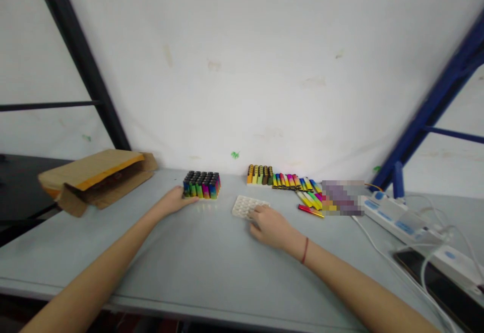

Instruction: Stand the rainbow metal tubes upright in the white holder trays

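Note:
A tight block of multicoloured lighters [201,188] with black tops stands upright left of centre, on a pale base that barely shows. My left hand [177,201] is closed on its left side, thumb along the front and the other fingers mostly hidden. Right of the block lies a white tray [244,206] with rows of round hollows, flat on the table. My right hand [271,226] has its curled fingers on the tray's right side, covering part of it. A red string circles my right wrist.
Behind the tray stands a second group of lighters [259,175]; loose colourful lighters [291,181] lie beside it, one red-and-yellow lighter [310,211] apart. An open cardboard box [94,172] sits left. A power strip [408,224], white cables and a phone [442,285] occupy the right.

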The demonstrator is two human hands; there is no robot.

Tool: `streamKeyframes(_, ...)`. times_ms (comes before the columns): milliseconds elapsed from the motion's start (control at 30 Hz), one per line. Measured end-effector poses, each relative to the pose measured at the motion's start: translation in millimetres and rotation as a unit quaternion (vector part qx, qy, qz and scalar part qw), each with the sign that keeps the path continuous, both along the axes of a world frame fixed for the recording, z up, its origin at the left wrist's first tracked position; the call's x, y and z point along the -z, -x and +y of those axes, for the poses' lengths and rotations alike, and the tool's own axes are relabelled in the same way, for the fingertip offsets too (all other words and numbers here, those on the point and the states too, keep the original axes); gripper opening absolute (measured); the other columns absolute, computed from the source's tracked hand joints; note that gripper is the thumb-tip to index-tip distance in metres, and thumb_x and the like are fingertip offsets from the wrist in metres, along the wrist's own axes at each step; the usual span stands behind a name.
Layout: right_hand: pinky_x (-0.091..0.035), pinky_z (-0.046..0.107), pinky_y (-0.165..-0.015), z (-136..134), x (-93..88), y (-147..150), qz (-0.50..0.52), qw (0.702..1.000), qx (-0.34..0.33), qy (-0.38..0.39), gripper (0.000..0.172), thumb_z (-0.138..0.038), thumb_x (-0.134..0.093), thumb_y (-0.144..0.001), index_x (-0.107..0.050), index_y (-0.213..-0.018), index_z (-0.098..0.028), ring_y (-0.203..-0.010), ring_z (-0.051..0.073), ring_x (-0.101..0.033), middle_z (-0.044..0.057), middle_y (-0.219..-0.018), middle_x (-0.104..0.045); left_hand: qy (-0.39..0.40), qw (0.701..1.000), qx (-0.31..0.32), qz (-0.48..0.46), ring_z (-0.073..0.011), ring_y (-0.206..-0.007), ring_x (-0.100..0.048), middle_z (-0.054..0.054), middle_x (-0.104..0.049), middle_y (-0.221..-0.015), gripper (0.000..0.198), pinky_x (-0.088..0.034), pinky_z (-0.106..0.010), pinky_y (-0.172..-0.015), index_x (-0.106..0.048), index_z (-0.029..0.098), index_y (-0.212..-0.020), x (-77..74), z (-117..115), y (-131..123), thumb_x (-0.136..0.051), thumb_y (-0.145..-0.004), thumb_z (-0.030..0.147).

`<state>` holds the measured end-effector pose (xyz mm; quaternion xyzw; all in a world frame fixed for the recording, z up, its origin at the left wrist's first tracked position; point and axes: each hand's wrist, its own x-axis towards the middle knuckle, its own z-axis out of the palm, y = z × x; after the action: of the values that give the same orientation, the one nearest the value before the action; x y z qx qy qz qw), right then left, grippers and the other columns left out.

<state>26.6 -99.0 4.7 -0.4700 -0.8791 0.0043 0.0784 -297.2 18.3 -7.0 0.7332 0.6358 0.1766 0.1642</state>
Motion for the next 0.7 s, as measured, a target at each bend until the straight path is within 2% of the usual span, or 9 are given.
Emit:
streamKeyframes(33, -0.042, 0.034, -0.088, -1, 1.2, -10, 0.017, 1.0, 0.001, 0.0, 0.024, -0.02, -0.051, -0.085, -0.068, -0.102, -0.014, -0.098, 0.024, -0.056, 0.013, -0.102, -0.065, -0.001, 1.0, 0.026, 0.009, -0.0257, -0.077, -0.064, -0.002, -0.069, -0.074, 0.042, -0.05, -0.029, -0.073, -0.066, 0.017, -0.077, 1.0, 7, -10, -0.061, -0.069, 0.058)
streamKeyframes(100, -0.04, 0.036, -0.092, -1, 5.0, -28, 0.058, 0.998, 0.023, -0.005, 0.026, -0.022, -0.054, -0.085, -0.068, -0.107, -0.019, -0.106, 0.025, -0.053, 0.012, -0.108, -0.063, -0.011, 0.999, 0.031, 0.033, -0.0276, -0.082, -0.065, -0.006, -0.071, -0.08, 0.04, -0.05, -0.03, -0.075, -0.067, 0.016, -0.078, 3.5, 21, -31, -0.059, -0.073, 0.056)
streamKeyframes(200, -0.039, 0.036, -0.096, 2, 11.1, -46, 0.111, 0.993, 0.039, 0.011, 0.033, -0.021, -0.056, -0.083, -0.066, -0.114, -0.019, -0.11, 0.025, -0.052, 0.011, -0.115, -0.061, -0.034, 0.996, 0.002, 0.081, -0.0292, -0.089, -0.066, -0.011, -0.071, -0.092, 0.042, -0.05, -0.031, -0.075, -0.068, 0.014, -0.091, 8.4, 38, -64, -0.057, -0.08, 0.053)
streamKeyframes(333, -0.039, 0.037, -0.098, 4, 14.6, -53, 0.134, 0.99, 0.031, 0.025, 0.033, -0.02, -0.055, -0.084, -0.065, -0.115, -0.017, -0.112, 0.025, -0.052, 0.013, -0.116, -0.062, -0.066, 0.991, -0.042, 0.11, -0.0294, -0.099, -0.065, -0.015, -0.069, -0.108, 0.042, -0.05, -0.03, -0.079, -0.067, 0.013, -0.106, 15.4, 51, -97, -0.058, -0.085, 0.048)
streamKeyframes(467, -0.039, 0.037, -0.099, 3, 15.0, -52, 0.143, 0.989, 0.031, 0.02, 0.032, -0.019, -0.055, -0.084, -0.065, -0.114, -0.018, -0.113, 0.025, -0.052, 0.012, -0.116, -0.062, -0.064, 0.99, -0.049, 0.113, -0.0306, -0.102, -0.065, -0.015, -0.068, -0.108, 0.043, -0.05, -0.031, -0.081, -0.067, 0.012, -0.106, 20.2, 60, -110, -0.059, -0.086, 0.05)
streamKeyframes(700, -0.04, 0.037, -0.099, 4, 17.3, -54, 0.139, 0.99, 0.03, 0.004, 0.031, -0.023, -0.059, -0.084, -0.064, -0.114, -0.018, -0.113, 0.025, -0.052, 0.012, -0.116, -0.062, -0.068, 0.992, -0.05, 0.096, -0.0306, -0.108, -0.062, -0.013, -0.067, -0.115, 0.041, -0.05, -0.032, -0.085, -0.064, 0.016, -0.11, 24.7, 73, -114, -0.061, -0.085, 0.048)
